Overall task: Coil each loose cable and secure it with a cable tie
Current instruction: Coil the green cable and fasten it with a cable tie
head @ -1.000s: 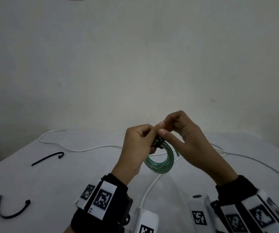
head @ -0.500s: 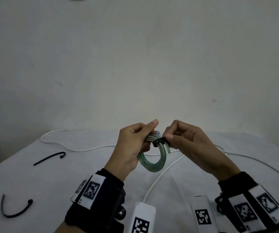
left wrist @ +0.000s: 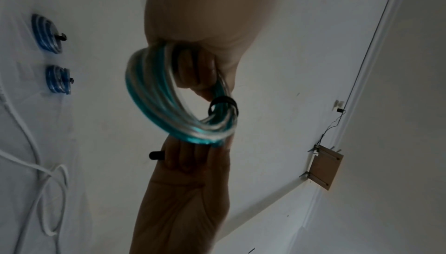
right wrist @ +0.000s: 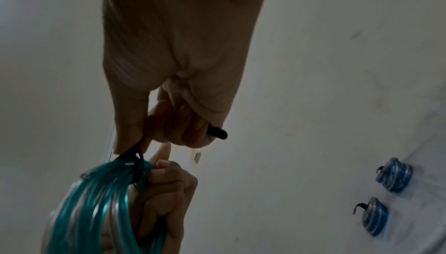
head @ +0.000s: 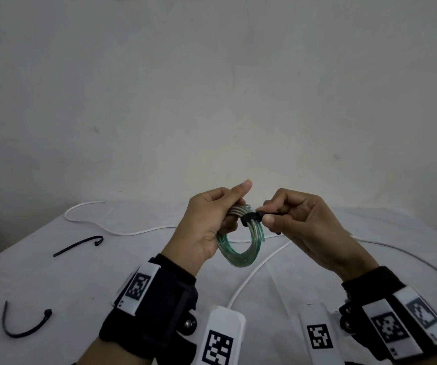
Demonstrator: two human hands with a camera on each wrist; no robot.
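Currently the left hand (head: 206, 227) grips the coil of translucent green plastic cable (head: 239, 246) above the white table (head: 54, 280), fingers curled through its loop. The right hand (head: 299, 227) pinches the tail of the thin black cable tie (head: 250, 218) already wrapped around the coil's strands (its free end pokes out past the curled fingers). If the pull turns uneven, I judge the tie could slide along the slick tubing, or a loop could spring loose should the left grip relax. Two spare black ties (head: 79, 245) lie well apart beside a loose white cable (head: 138, 231).
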